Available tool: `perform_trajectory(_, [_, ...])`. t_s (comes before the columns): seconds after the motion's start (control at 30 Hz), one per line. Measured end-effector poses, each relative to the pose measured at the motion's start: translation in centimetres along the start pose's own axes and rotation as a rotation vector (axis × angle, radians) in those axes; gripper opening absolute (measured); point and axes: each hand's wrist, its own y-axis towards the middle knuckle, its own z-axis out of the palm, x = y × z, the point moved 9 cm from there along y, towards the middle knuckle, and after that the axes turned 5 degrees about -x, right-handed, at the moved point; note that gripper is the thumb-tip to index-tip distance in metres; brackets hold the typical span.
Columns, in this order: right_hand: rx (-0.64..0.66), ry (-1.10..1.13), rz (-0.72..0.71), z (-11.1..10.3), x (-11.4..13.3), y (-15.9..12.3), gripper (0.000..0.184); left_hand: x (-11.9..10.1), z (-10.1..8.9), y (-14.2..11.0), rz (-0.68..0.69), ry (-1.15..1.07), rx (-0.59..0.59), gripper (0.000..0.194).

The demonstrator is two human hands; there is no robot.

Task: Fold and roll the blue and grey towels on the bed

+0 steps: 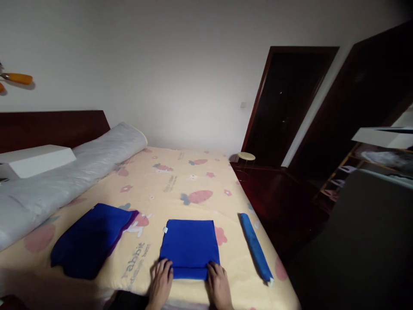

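A blue cloth (190,243) lies flat on the bed in front of me, with a narrow strip turned over along its near edge and a small white tag at its left side. My left hand (161,277) grips the left end of that strip, fingers bent over it. At the right end, my right hand (219,280) holds the strip in the same way; the thumbs are mostly hidden. Off to the right rests a rolled blue cloth (256,249). On the left, another blue cloth (93,241) with a purple edge is spread out, darker in shadow.
The bed has a cream patterned sheet (167,185). A grey rolled quilt (97,150) and a white box (41,160) lie by the dark headboard (54,127). A round stool (246,156) stands past the bed. To the right are a shelf (342,165) and a dark panel (361,232).
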Motion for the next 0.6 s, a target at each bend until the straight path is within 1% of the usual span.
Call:
perform_trajectory(0.07, [-0.043,-0.039,0.023,-0.9,-1.2,-0.5,0.036,2.0,-1.1,0.0,-0.084,0.054,-0.036,0.038])
perform_trajectory(0.1, [-0.047,-0.048,0.036,-1.0,-1.1,-0.5,0.037,2.4,-1.5,-0.1,-0.122,0.076,-0.045,0.04])
perform_trajectory(0.13, [-0.036,-0.041,0.042,-0.9,-0.5,-0.4,0.04,2.3,-1.6,-0.2,-0.142,0.085,-0.043,0.043])
perform_trajectory(0.17, [-0.011,-0.018,0.037,-0.6,0.6,-0.1,0.043,1.5,-1.5,-0.2,-0.135,0.074,-0.025,0.045])
perform_trajectory(0.2, [0.03,0.022,0.023,0.0,2.1,0.3,0.044,0.2,-1.0,-0.2,-0.101,0.043,0.008,0.046])
perform_trajectory(0.3, [0.199,0.166,-0.045,2.4,6.8,1.5,0.041,-4.6,1.3,-0.2,0.068,-0.092,0.162,0.044])
perform_trajectory(0.33, [0.244,0.192,-0.06,3.2,7.7,1.7,0.039,-5.6,1.9,-0.1,0.098,-0.118,0.203,0.043])
perform_trajectory(0.37, [0.27,0.195,-0.064,3.7,8.0,1.8,0.037,-6.0,2.2,0.0,0.106,-0.129,0.232,0.043])
perform_trajectory(0.4, [0.276,0.174,-0.054,4.0,7.6,1.8,0.036,-5.9,2.4,0.1,0.098,-0.126,0.249,0.043])
perform_trajectory(0.43, [0.26,0.131,-0.031,4.1,6.5,1.7,0.036,-5.2,2.3,0.2,0.079,-0.116,0.255,0.044])
perform_trajectory(0.5, [0.192,0.02,0.047,3.6,3.1,1.2,0.04,-2.9,1.5,0.4,0.034,-0.081,0.239,0.044])
perform_trajectory(0.57, [0.126,-0.066,0.121,2.7,-0.5,0.4,0.045,-0.4,0.4,0.5,-0.01,-0.029,0.192,0.043])
perform_trajectory(0.6, [0.107,-0.09,0.143,2.3,-1.8,0.1,0.047,0.5,-0.2,0.4,-0.031,0.001,0.159,0.043])
